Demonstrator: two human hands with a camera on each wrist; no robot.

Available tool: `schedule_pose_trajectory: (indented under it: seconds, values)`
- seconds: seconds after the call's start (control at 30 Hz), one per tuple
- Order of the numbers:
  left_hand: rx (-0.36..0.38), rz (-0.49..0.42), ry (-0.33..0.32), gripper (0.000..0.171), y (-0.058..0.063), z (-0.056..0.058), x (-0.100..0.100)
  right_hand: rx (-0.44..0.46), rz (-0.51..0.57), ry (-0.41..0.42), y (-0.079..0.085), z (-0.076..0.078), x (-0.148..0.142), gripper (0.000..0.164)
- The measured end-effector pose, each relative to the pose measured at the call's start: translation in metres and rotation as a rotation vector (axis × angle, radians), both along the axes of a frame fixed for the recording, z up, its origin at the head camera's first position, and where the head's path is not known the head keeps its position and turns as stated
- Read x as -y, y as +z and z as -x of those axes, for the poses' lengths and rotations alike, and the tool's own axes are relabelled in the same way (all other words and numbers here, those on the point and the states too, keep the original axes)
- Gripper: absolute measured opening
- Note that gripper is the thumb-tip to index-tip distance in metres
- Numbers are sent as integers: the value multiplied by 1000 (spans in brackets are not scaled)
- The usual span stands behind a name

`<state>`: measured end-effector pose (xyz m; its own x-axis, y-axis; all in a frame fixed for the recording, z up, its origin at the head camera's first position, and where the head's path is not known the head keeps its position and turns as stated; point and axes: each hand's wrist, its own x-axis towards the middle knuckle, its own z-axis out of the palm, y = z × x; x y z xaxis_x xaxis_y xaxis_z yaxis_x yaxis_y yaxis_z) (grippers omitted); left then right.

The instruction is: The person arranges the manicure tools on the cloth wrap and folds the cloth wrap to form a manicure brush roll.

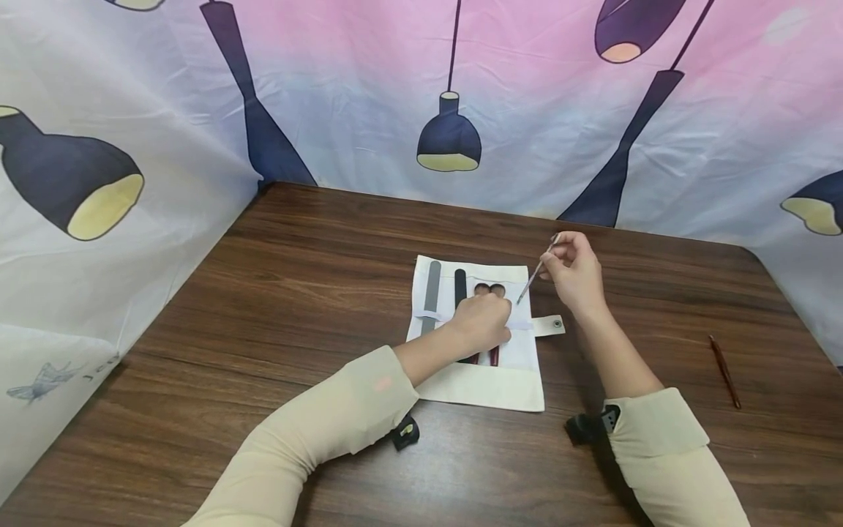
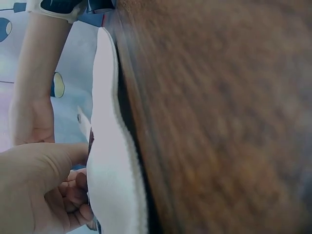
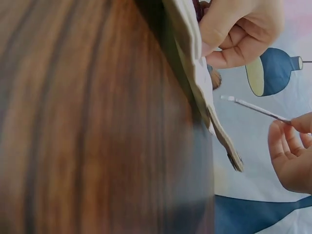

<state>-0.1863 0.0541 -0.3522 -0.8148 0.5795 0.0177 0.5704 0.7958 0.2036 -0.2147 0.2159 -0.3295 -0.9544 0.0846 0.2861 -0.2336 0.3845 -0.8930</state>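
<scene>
A white cloth pouch (image 1: pixel 481 388) lies unfolded on the table. Over its middle, my left hand (image 1: pixel 482 322) has curled fingers, and its thumb and finger pinch the white cloth; part of the grip is hidden. A grey nail file (image 1: pixel 432 285), a black nail file (image 1: pixel 460 285) and two brushes with dark red handles (image 1: pixel 495 356) lie in the pouch, partly covered by that hand. Above the pouch's right edge, my right hand (image 1: pixel 576 278) pinches a slender metallic stick (image 3: pixel 258 108) by its upper end. The stick's flat pale tip slants down toward the pouch.
The pouch's snap tab (image 1: pixel 549 326) sticks out to the right. Farther right, a slim reddish-brown stick (image 1: pixel 726 372) lies on the wooden table (image 1: pixel 296 293). A printed cloth (image 1: pixel 369 110) hangs behind and to the left.
</scene>
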Motion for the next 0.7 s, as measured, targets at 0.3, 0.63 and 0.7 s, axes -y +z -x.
schedule_pose_trajectory:
  seconds: [0.3,0.63,0.7]
  values:
    - [-1,-26,-47,15,-3,3,4,132,44,90,-6,9,5,28]
    - [7,-59,-46,13,-4,5,7,219,-92,145,-10,14,8,29]
    - [10,-65,-45,13,-4,5,7,238,-110,153,-10,14,9,31]
